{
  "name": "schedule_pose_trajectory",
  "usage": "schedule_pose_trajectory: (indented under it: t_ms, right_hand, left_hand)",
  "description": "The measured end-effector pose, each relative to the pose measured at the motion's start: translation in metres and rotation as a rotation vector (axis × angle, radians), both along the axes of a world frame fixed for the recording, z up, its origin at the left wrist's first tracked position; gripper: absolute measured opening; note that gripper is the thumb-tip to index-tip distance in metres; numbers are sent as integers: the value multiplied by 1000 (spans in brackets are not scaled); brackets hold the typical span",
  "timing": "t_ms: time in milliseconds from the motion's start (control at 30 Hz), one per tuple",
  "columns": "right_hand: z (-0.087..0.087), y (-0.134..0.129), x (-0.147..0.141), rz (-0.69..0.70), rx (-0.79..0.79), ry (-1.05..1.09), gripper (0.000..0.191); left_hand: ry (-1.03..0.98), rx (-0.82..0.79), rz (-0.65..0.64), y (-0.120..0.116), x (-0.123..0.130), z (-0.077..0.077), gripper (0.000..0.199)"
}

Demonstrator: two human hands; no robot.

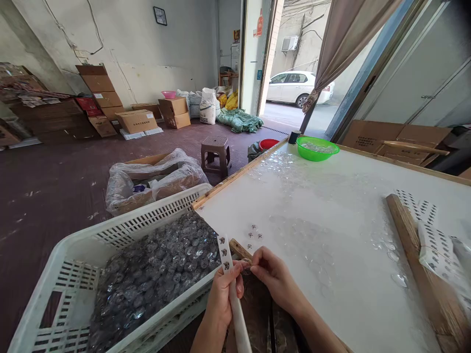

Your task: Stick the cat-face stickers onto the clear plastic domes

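My left hand (225,290) is closed around a long white strip of stickers (224,252) printed with small dark animal faces. The strip's upper end stands up past my fingers, and its tail hangs down toward me. Beside it, my right hand (273,275) is pinched, fingertips meeting those of the left over a small clear plastic piece (246,268), mostly covered by the fingers. Just beyond, several loose face-printed pieces (253,234) lie on the white tabletop (228,208). Many clear round pieces (309,250) are spread farther over it.
A white plastic crate (77,250) full of clear round pieces (158,264) stands left of the table. A green bowl (318,154) sits at the far corner. Along the right lie a wooden board (412,240) and sticker sheets (436,245). A stool (216,152) and plastic-lined box (147,184) stand beyond.
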State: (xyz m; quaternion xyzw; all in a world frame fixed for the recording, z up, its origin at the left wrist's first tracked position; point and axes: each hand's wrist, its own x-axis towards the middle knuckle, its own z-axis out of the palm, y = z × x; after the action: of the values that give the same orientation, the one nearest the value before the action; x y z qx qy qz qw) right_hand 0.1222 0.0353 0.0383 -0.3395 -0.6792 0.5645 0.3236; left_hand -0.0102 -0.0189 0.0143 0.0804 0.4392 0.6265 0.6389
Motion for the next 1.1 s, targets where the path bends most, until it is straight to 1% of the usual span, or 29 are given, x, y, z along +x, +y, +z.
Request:
schedule_pose_trajectory:
  t_ms: [67, 133, 233, 333, 633, 867, 933, 1100]
  right_hand:
    - [0, 0, 1, -13, -117, 111, 24]
    - [1, 0, 0, -13, -194, 163, 28]
    - [1, -2, -5, 13, -257, 182, 30]
    - [0, -3, -9, 5, -287, 178, 31]
    - [-3, -3, -8, -16, -276, 124, 28]
    - [-7, -3, -9, -38, -235, 86, 28]
    - [-7, -4, -9, -46, -232, 77, 27]
    - [-4, -4, -12, -58, -231, 60, 26]
  left_hand:
    - [1, 11, 50, 0, -1, -1, 29]
    - [34, 20, 71, 0, -1, 0, 31]
    - [101, 29, 47, -1, 3, 2, 35]
    - [138, 39, 34, -2, 7, 3, 36]
    - [186, 70, 11, -2, 7, -1, 31]
    - [195, 37, -2, -3, 7, 10, 35]
    - [197, 29, 7, -3, 7, 11, 37]
    - [223, 32, -2, -3, 7, 6, 37]
